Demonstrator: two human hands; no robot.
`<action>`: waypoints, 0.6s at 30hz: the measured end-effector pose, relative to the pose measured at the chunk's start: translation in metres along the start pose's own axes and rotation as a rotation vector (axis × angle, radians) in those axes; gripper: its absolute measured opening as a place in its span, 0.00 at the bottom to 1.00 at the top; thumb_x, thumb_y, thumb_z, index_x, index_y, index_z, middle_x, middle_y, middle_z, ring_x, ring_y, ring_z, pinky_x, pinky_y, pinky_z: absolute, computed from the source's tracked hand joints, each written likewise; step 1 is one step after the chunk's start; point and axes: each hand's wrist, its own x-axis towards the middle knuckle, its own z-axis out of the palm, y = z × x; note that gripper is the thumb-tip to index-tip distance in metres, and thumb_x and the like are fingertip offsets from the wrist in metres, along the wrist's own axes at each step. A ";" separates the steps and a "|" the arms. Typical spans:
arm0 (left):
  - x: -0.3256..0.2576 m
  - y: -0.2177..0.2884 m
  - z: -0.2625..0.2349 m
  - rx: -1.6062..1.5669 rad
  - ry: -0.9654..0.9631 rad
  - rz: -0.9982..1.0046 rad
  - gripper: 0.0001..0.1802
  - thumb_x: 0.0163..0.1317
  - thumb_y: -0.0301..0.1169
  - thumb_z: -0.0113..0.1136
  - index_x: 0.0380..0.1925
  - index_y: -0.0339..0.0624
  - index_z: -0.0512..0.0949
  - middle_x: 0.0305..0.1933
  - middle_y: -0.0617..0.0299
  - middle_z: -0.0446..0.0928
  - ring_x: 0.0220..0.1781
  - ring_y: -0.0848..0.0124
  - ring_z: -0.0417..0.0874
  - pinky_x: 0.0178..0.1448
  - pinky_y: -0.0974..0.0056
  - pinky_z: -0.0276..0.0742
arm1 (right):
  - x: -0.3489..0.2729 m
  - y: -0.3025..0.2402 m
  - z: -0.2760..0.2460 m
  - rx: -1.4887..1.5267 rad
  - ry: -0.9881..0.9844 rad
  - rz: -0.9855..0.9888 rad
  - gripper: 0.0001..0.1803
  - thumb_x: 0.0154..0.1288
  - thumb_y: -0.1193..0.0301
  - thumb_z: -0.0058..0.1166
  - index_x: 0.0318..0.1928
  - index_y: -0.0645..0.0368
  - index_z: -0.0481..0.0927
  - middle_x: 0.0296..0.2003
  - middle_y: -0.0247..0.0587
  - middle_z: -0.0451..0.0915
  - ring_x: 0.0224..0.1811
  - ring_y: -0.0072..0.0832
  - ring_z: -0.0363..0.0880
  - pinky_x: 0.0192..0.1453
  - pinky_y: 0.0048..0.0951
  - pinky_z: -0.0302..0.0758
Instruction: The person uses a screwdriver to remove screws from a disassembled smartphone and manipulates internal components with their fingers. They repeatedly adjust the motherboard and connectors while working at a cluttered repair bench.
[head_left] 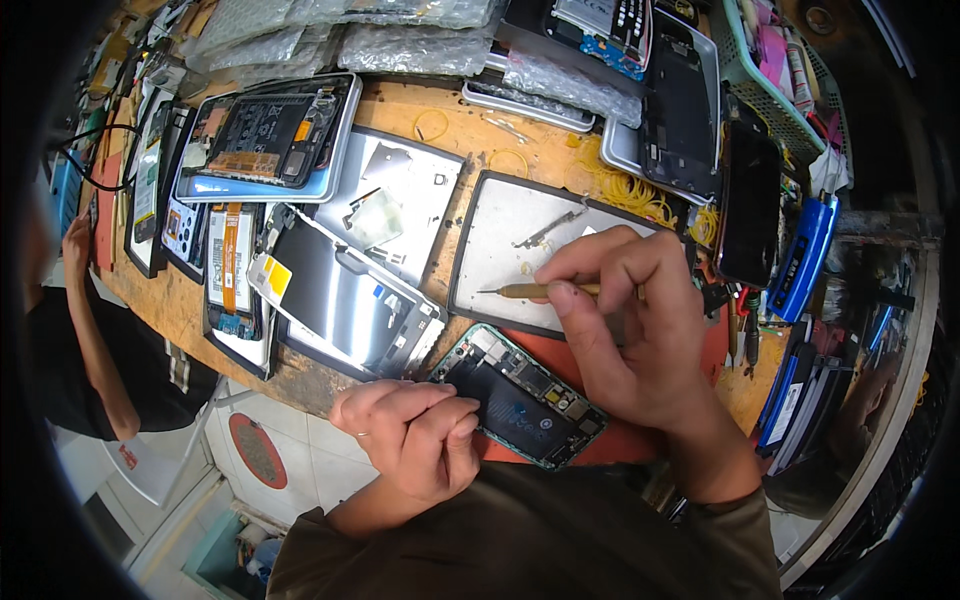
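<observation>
An opened phone [520, 395] with a teal rim lies back-off on a red mat [590, 355], its battery and circuit boards showing. My left hand [415, 435] is curled at the phone's near-left end, thumb and fingers pinching its edge. My right hand [625, 320] hovers over the phone's far-right end and holds a yellow-handled screwdriver [535, 291]. The tool's tip points left over a grey tray [495, 250] with a dark border that carries small metal parts.
Wooden bench [400, 110] crowded with opened phones, a tablet back cover [400, 200], a metal frame [345, 300], bubble-wrapped packs [410, 45], yellow rubber bands [630, 190], a green basket [770, 80]. Another person's arm [90, 330] rests at the left edge. Tiled floor [290, 450] below.
</observation>
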 end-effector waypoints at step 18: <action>0.021 0.003 0.001 -0.169 0.062 -0.097 0.07 0.58 0.34 0.84 0.35 0.52 0.94 0.39 0.70 0.86 0.50 0.63 0.80 0.64 0.56 0.63 | -0.028 -0.062 -0.017 0.009 -0.130 0.082 0.18 0.77 0.89 0.56 0.46 0.58 0.60 0.46 0.60 0.85 0.44 0.27 0.84 0.54 0.27 0.84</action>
